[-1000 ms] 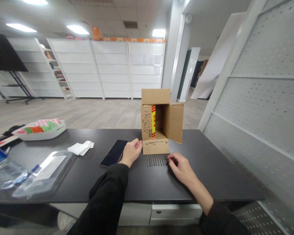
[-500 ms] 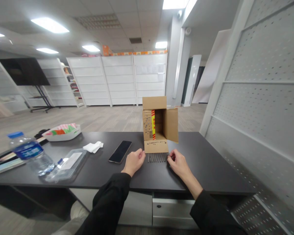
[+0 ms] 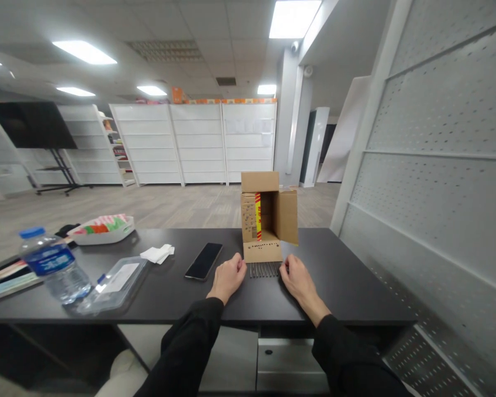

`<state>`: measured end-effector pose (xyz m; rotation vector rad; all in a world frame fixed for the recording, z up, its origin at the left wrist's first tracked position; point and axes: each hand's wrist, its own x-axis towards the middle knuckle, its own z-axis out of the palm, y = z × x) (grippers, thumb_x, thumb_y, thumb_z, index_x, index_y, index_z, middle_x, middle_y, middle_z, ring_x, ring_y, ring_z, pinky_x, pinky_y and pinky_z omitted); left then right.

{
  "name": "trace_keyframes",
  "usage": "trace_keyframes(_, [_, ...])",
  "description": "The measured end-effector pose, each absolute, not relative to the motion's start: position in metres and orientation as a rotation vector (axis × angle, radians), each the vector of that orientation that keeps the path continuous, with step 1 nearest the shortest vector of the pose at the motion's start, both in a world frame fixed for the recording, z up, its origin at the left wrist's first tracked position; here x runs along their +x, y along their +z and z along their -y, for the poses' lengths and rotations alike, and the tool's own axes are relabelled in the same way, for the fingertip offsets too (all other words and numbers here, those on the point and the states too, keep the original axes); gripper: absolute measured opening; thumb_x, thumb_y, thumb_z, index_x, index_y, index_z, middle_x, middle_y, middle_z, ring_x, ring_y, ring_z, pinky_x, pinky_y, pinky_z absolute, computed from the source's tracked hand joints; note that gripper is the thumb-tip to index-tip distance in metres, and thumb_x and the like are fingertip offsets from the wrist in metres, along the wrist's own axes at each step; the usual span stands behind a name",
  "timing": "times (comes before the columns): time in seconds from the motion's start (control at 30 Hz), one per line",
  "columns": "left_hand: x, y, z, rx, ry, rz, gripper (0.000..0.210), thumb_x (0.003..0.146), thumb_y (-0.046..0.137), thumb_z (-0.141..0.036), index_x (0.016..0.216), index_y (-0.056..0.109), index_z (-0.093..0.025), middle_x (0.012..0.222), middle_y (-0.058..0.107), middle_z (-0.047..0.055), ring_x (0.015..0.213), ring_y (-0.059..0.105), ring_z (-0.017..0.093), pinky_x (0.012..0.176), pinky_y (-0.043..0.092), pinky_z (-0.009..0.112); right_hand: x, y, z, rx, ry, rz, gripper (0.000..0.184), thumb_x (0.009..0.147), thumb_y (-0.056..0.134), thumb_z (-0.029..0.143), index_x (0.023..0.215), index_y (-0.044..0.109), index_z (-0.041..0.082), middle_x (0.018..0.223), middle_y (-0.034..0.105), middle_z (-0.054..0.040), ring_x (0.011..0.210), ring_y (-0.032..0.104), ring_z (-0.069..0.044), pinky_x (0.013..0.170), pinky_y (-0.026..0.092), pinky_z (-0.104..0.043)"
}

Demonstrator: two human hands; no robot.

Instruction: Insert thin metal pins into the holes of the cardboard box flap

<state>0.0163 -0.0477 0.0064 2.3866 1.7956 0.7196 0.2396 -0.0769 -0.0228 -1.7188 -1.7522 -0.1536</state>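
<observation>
My left hand (image 3: 227, 277) rests on the dark table, curled into a fist with nothing showing in it. On the other side, my right hand (image 3: 300, 281) is also closed, thumb against the curled fingers, and nothing sticks out of it. Between them lies a row of several thin dark metal rods (image 3: 264, 269), possibly screws or nails, side by side. Just behind stands an open cardboard box (image 3: 288, 218), its opening facing me. Its lower front flap (image 3: 262, 253) has small dark holes, and yellow-red tape runs down inside its left flap.
A black phone (image 3: 204, 261) lies left of my left hand. Further left are a crumpled tissue (image 3: 157, 254), a clear plastic case (image 3: 122, 284), a water bottle (image 3: 55, 267) and a white tray (image 3: 103, 236) of colourful items. A perforated panel (image 3: 430, 220) borders the right side.
The camera view has shifted slightly, so the table and box sit a little lower in the picture. Both hands stay closed beside the row of rods.
</observation>
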Motion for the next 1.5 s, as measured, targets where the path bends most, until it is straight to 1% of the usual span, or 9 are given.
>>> trace_keyframes(0.33, [0.018,0.006,0.048,2.413,0.781,-1.726,0.014,0.093,0.042,-0.031,0.087,0.051,-0.023,0.085,0.065,0.001,0.073,0.062,0.015,0.059,0.029,0.025,0.238,-0.016,0.08,-1.764,-0.177,1.742,0.015,0.09,0.039,0.019,0.075,0.042,0.021,0.072,0.052,-0.0025,0.068,0.048,-0.016,0.064,0.031,-0.028])
trace_keyframes(0.6, [0.016,0.002,0.045,2.444,0.841,-1.663,0.011,0.092,0.043,-0.028,0.089,0.052,-0.022,0.09,0.063,0.001,0.072,0.059,0.012,0.061,0.033,0.023,0.239,-0.017,0.08,-1.74,-0.178,1.761,0.015,0.089,0.038,0.02,0.075,0.042,0.021,0.073,0.052,-0.0026,0.068,0.048,-0.016,0.064,0.032,-0.029])
trace_keyframes(0.77, [0.016,0.0,0.043,2.446,0.841,-1.653,0.012,0.093,0.044,-0.029,0.088,0.052,-0.022,0.088,0.063,0.001,0.073,0.059,0.012,0.063,0.035,0.023,0.24,-0.019,0.079,-1.697,-0.188,1.776,0.016,0.09,0.038,0.021,0.074,0.041,0.021,0.072,0.053,-0.0024,0.068,0.049,-0.017,0.065,0.032,-0.029])
trace_keyframes(0.97, [0.014,-0.002,0.041,2.427,0.876,-1.678,0.018,0.093,0.046,-0.035,0.085,0.054,-0.021,0.082,0.063,0.0,0.07,0.058,0.012,0.063,0.036,0.023,0.24,-0.02,0.078,-1.62,-0.218,1.838,0.016,0.089,0.04,0.022,0.073,0.042,0.022,0.071,0.054,-0.0028,0.069,0.05,-0.017,0.066,0.033,-0.029])
trace_keyframes(1.23, [0.013,-0.004,0.04,2.389,0.922,-1.743,0.028,0.093,0.042,-0.042,0.079,0.053,-0.02,0.074,0.061,0.0,0.066,0.055,0.012,0.061,0.034,0.024,0.238,-0.016,0.08,-1.533,-0.135,1.902,0.014,0.09,0.041,0.022,0.076,0.046,0.021,0.076,0.057,-0.004,0.077,0.053,-0.019,0.071,0.035,-0.03])
trace_keyframes(1.37, [0.013,-0.004,0.04,2.371,0.967,-1.773,0.031,0.094,0.04,-0.043,0.075,0.05,-0.021,0.07,0.058,-0.001,0.062,0.052,0.012,0.059,0.031,0.023,0.238,-0.017,0.078,-1.52,-0.107,1.899,0.012,0.089,0.042,0.02,0.078,0.047,0.021,0.078,0.057,-0.0041,0.079,0.054,-0.02,0.072,0.035,-0.031])
trace_keyframes(1.5, [0.014,-0.003,0.04,2.356,0.952,-1.836,0.032,0.094,0.038,-0.042,0.073,0.049,-0.021,0.069,0.058,-0.001,0.062,0.053,0.012,0.058,0.028,0.023,0.238,-0.018,0.077,-1.52,-0.092,1.878,0.01,0.087,0.042,0.019,0.078,0.048,0.021,0.078,0.057,-0.0042,0.079,0.054,-0.02,0.073,0.036,-0.031])
